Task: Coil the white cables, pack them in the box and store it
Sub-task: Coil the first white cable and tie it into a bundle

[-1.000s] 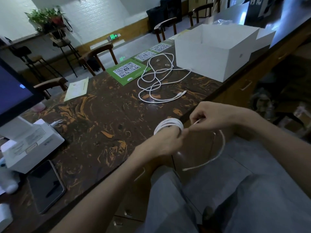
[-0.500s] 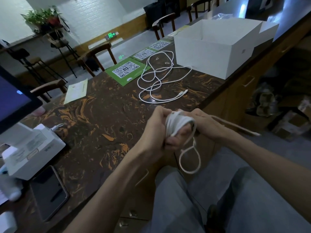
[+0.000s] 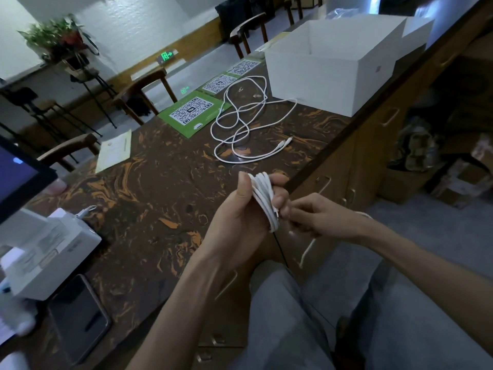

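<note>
- While the left hand grips a bundle of white loops, the coiled cable sits wound round its fingers, thumb on the near side and fingertips curled over the far side, just off the near edge of the table.
- Right hand comes in from the right, fingers pinched together at the lower end of the bundle, right where a small plug tip shows; it looks to be working the cable's free tail, though whether it truly holds the tail I cannot tell for sure.
- A short pale stretch of cable dangles below that hand, so my read is that the winding of this first cable is close to finished.
- Second cable lies loose and sprawled on the table, farther out, its two plug ends resting side by side toward the right.
- White box stands open at the far right of the table, just beyond that loose cable; what is inside is hidden from here.
- Judging the task: one cable nearly coiled, one untouched, nothing packed yet as far as can be seen.
- Next move calls for tucking the tail so the loops stay put, then carrying the bundle out to the box without letting it spring apart.
</note>
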`<action>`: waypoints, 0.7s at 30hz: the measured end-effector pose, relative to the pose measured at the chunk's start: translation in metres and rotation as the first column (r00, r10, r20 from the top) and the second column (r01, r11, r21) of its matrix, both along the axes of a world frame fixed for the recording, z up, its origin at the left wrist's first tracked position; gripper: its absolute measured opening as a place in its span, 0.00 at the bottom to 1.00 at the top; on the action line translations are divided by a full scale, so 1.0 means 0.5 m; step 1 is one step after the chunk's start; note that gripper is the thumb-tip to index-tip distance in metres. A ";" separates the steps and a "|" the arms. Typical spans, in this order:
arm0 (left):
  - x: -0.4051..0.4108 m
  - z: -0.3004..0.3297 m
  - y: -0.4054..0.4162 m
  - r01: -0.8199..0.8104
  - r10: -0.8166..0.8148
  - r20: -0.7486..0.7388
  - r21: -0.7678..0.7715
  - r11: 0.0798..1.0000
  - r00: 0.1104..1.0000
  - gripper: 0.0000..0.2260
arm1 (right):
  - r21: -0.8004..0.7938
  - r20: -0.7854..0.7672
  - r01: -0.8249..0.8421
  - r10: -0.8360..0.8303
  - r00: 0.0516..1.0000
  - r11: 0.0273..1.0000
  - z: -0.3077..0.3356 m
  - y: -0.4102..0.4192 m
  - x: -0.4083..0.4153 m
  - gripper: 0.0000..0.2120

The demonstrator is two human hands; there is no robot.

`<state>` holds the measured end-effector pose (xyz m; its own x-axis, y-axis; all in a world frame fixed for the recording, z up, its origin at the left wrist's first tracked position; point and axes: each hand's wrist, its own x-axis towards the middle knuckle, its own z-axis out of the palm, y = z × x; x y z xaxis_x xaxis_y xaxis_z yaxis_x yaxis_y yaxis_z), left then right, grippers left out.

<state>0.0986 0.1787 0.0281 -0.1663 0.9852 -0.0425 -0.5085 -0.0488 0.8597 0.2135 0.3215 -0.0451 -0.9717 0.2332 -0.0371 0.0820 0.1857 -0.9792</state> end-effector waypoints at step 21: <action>0.001 -0.057 0.055 -0.430 -0.450 -0.824 -0.288 0.855 -0.343 0.20 | 0.702 0.049 -0.034 -0.001 0.999 0.712 0.021 -0.008 0.023 0.15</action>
